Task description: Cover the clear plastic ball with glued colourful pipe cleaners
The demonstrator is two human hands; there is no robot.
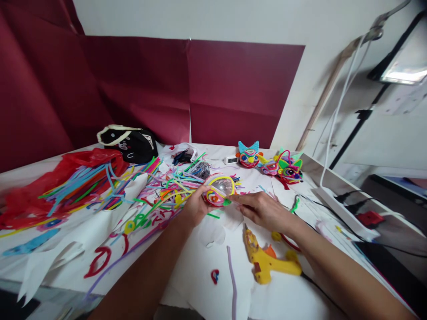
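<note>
Your counter [196,278] has a white cover. On its left side lie a red bag [28,195] and a black pouch [142,149], then many coloured strips [167,194]. Nearer to you are a yellow glue gun [263,265] and a purple strip [232,282]; decorated figures [248,157] stand at the back right.

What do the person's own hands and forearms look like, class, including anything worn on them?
The left hand and right hand are ungloved. No sleeve, watch or bracelet shows on the left forearm or right forearm. The view is too small to rule out a thin ring.
</note>
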